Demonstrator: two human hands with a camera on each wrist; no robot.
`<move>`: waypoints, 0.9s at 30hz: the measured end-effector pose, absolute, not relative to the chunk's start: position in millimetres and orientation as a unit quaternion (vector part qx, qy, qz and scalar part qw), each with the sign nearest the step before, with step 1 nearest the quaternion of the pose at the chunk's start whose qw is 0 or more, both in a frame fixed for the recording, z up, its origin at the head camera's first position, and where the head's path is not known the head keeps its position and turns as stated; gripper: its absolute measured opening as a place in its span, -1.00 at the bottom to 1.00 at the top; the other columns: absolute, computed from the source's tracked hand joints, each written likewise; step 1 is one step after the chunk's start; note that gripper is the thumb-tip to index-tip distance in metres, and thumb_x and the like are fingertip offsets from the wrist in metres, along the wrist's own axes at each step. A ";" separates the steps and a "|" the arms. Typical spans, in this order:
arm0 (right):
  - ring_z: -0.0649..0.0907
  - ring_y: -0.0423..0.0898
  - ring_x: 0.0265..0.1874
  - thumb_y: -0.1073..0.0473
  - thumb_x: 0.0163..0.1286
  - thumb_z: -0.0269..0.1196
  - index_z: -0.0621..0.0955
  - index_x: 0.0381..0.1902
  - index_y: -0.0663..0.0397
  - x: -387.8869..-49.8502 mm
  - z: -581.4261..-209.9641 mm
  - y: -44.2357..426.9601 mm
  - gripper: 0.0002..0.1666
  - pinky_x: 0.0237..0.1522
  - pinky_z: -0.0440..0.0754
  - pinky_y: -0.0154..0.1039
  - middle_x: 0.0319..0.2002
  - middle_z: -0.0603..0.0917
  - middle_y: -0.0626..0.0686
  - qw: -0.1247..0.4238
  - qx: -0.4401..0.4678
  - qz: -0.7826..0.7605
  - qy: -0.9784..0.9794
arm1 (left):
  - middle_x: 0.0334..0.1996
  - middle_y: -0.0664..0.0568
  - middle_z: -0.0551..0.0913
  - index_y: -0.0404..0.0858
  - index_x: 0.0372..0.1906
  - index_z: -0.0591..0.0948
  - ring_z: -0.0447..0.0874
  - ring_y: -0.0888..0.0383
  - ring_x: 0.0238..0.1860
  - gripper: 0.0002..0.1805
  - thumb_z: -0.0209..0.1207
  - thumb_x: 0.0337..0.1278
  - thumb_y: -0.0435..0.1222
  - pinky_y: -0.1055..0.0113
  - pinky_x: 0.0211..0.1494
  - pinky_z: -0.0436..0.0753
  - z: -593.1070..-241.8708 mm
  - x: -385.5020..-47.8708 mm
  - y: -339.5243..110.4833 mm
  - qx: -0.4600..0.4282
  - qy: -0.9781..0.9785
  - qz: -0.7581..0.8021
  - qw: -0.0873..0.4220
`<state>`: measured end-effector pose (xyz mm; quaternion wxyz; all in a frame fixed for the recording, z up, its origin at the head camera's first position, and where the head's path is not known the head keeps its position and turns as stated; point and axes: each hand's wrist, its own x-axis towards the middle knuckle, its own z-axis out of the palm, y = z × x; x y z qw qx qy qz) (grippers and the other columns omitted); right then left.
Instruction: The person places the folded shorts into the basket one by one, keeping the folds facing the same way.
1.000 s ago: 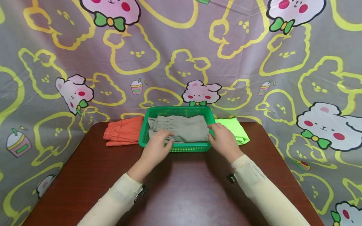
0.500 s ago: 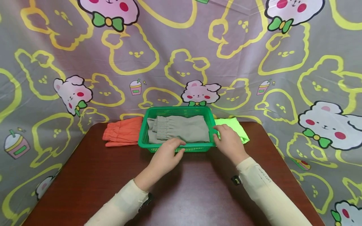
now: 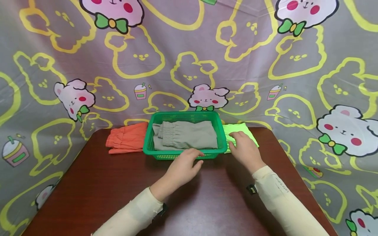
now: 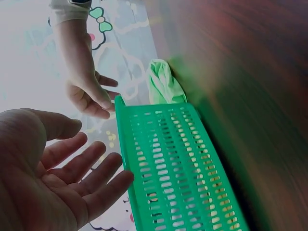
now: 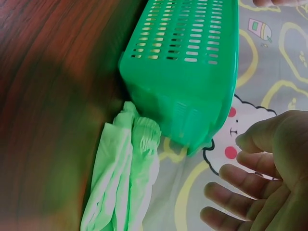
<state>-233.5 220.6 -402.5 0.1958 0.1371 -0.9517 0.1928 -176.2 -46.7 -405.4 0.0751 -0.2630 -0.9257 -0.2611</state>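
A green perforated basket (image 3: 218,151) stands towards the back of the table, with folded grey-green cloth (image 3: 192,134) lying inside, its gathered band at the left. My left hand (image 3: 181,167) hovers at the basket's front wall, fingers relaxed and holding nothing; the left wrist view shows its loosely spread fingers (image 4: 96,168) beside the rim. Right of the basket, my right hand (image 3: 246,150) is over the bright green folded cloth (image 3: 243,131), its fingers apart and empty. In the right wrist view that cloth (image 5: 120,178) lies against the table beside the basket's end.
Folded orange cloth (image 3: 128,137) lies left of the basket on the dark brown table (image 3: 118,183). Behind and at both sides hangs a grey curtain (image 3: 165,85) with yellow outlines and white cartoon animals.
Both hands have moved to the right: the left from the basket's front left along its front, the right off its right rim to over the green cloth. The basket has barely shifted.
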 end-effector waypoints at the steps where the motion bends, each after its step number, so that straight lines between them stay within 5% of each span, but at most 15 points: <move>1: 0.66 0.23 0.02 0.19 0.40 0.26 0.65 0.11 0.22 -233.6 -403.1 222.0 -0.63 0.00 0.64 0.18 0.02 0.68 0.24 0.194 0.134 0.192 -0.953 | 0.10 0.14 0.67 -0.06 0.14 0.67 0.60 0.13 0.20 -0.73 0.20 0.45 -0.16 0.17 0.18 0.64 -406.0 -175.7 -44.9 -0.264 -0.926 -0.259 0.070; 27: 0.67 0.33 -0.03 0.14 0.44 0.20 0.63 0.12 0.28 -250.2 -424.0 265.1 -0.60 -0.10 0.61 0.28 0.07 0.65 0.33 0.139 0.070 0.182 -0.971 | 0.14 0.06 0.68 -0.15 0.17 0.67 0.63 0.09 0.16 -0.65 0.23 0.38 -0.16 0.27 0.25 0.58 -429.4 -172.2 28.5 -0.347 -0.923 -0.160 0.047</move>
